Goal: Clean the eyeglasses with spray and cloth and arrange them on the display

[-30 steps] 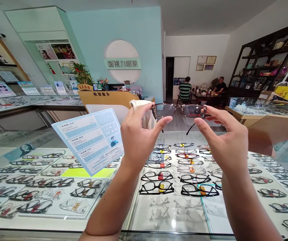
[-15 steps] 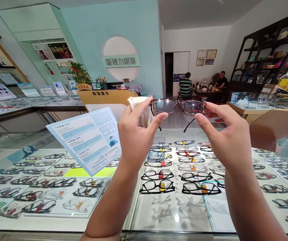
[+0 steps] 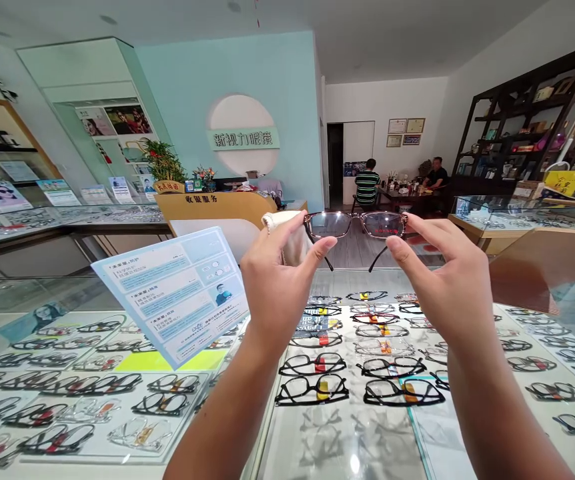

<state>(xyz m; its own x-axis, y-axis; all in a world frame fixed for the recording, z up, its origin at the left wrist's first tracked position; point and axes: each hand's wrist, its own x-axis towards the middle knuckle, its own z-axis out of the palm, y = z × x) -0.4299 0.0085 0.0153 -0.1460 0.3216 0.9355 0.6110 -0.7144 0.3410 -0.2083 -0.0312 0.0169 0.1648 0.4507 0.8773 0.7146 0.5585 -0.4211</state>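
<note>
A pair of eyeglasses [image 3: 330, 225] with thin dark rims and red print on one lens is held up level above the display case. My left hand [image 3: 285, 273] pinches the frame's left end between thumb and fingers, and a cream cloth [image 3: 295, 245] is tucked in that same hand, partly hidden behind the fingers. My right hand [image 3: 447, 273] grips the right end the same way. Both temple arms hang unfolded, pointing away from me. Below, rows of eyeglass frames [image 3: 312, 390] lie inside the glass display case [image 3: 287, 460].
On the glass to the left stands a tilted blue-and-white leaflet [image 3: 177, 293]. Beyond are a wooden cashier counter [image 3: 222, 210] and a side counter with cards [image 3: 5, 197]. Two people sit at a table [image 3: 397, 193] at the back. A wooden panel [image 3: 532, 267] rises at right.
The view has tilted up slightly, so the whole scene sits lower in the picture. Both hands keep their hold on the eyeglasses, whose pose is nearly the same.
</note>
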